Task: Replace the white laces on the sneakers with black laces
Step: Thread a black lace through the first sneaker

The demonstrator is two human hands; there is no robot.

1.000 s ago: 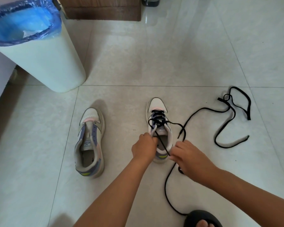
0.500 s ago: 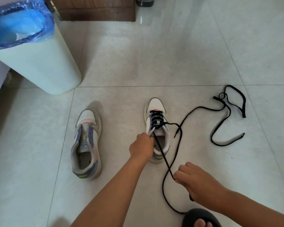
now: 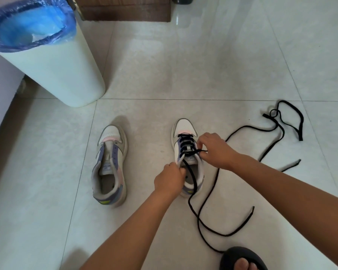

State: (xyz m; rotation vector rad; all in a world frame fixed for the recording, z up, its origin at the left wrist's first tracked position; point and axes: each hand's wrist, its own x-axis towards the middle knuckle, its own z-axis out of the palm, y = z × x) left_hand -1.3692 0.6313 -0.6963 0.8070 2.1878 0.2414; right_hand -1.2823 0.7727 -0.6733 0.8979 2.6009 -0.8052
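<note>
a small label with blue print is seen on the tongue of the unlaced sneaker [image 3: 109, 164], but its letters are too small and blurred to be read. a similar tongue label on the partly laced sneaker [image 3: 185, 151] is mostly hidden. no other text is seen.

Head camera looks steeply down at floor [image 3: 203, 65].

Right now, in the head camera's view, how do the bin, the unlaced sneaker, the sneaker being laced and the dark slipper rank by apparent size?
1. White bin with blue liner, clearly largest.
2. Unlaced sneaker and sneaker being laced: they look alike, and the hands hide part of the laced one, so no ranking.
3. Dark slipper, smallest as seen, though cut off by the frame edge.
</note>
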